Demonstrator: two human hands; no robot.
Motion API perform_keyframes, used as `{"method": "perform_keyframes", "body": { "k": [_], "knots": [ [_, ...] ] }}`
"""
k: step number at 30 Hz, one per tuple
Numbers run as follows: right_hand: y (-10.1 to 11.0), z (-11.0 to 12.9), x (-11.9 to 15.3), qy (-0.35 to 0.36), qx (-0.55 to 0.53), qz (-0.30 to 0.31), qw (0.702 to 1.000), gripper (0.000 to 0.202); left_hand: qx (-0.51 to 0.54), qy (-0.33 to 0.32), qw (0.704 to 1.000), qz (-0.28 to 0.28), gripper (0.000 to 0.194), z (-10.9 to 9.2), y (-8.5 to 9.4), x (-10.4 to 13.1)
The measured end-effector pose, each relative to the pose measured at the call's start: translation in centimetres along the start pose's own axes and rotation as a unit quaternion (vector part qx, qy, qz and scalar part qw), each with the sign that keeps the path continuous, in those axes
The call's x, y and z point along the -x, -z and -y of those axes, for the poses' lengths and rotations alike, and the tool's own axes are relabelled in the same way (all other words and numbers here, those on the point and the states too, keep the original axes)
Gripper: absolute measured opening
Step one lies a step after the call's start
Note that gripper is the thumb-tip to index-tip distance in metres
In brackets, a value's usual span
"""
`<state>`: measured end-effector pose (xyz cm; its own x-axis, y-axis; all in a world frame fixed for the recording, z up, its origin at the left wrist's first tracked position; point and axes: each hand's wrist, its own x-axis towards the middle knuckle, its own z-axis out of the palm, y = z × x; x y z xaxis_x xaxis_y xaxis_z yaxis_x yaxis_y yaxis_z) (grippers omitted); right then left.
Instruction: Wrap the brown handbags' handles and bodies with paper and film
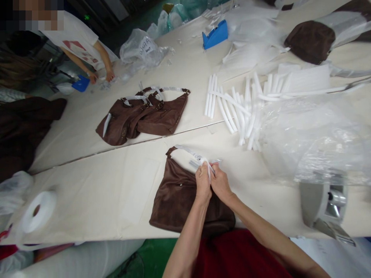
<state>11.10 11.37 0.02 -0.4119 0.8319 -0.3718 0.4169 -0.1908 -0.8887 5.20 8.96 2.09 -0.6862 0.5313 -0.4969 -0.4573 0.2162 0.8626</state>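
A brown handbag (pixel 181 200) lies flat on the table just in front of me. White wrapping (pixel 188 149) covers its strap, which arches up from the bag's top left corner. My left hand (pixel 203 181) is closed on the wrapped strap above the bag. Right beside it, my right hand (pixel 220 181) is closed too, pinching the same white-wrapped part. The two hands almost touch. A clear, shiny strip sticks out near the fingers, and the fingertips partly hide what they pinch.
More brown handbags (pixel 162 119) lie across the table seam. White foam tubes (pixel 246 112) are piled at right, near clear plastic sheeting (pixel 315 135). A metal tape dispenser (pixel 324 204), a white roll (pixel 39 211) and a blue dispenser (pixel 216 35) stand around. Another person (pixel 84 46) works at far left.
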Motion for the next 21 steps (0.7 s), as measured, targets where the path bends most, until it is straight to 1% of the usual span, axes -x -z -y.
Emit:
{"method": "perform_keyframes", "body": {
  "k": [2,3,5,7,8,10,12,15,17,19,21],
  "knots": [
    [0.8,0.1,0.1,0.003,-0.096,0.039,0.995,0.029,-0.009,-0.012,1.0,0.0,0.045,-0.2,-0.1,0.0],
    [1.3,0.1,0.3,0.005,-0.15,0.07,0.986,0.031,-0.011,-0.01,1.0,-0.002,0.046,-0.4,-0.2,0.0],
    [2.3,0.1,0.8,-0.001,-0.249,0.131,0.96,0.034,-0.013,0.005,1.0,-0.011,0.049,-0.5,-0.3,0.0],
    [3.1,0.0,1.3,-0.015,-0.308,0.159,0.938,0.04,-0.012,0.021,1.0,-0.018,0.052,-0.6,-0.4,0.0],
    [3.5,0.0,1.5,-0.02,-0.319,0.162,0.934,0.043,-0.01,0.025,0.999,-0.02,0.053,-0.5,-0.4,0.0],
    [4.0,0.0,1.8,-0.018,-0.305,0.169,0.937,0.045,0.0,0.027,0.999,-0.025,0.055,-0.6,-0.4,0.2],
    [4.2,0.0,1.9,-0.004,-0.256,0.175,0.951,0.045,0.01,0.029,0.999,-0.026,0.056,-0.6,-0.2,0.4],
    [3.8,-0.2,1.7,0.01,-0.171,0.175,0.97,0.045,0.012,0.038,0.999,-0.026,0.059,-0.3,0.3,0.7],
    [3.3,-0.9,1.3,0.015,-0.144,0.179,0.973,0.046,0.008,0.047,0.999,-0.026,0.062,0.5,0.5,0.3],
    [2.7,-2.1,0.9,0.018,-0.139,0.153,0.978,0.047,-0.003,0.046,0.999,-0.023,0.067,1.3,0.6,-0.5],
    [2.3,-3.5,0.4,0.015,-0.126,0.117,0.985,0.046,-0.037,0.026,0.999,-0.005,0.072,2.1,1.1,-1.2]
  ]
}}
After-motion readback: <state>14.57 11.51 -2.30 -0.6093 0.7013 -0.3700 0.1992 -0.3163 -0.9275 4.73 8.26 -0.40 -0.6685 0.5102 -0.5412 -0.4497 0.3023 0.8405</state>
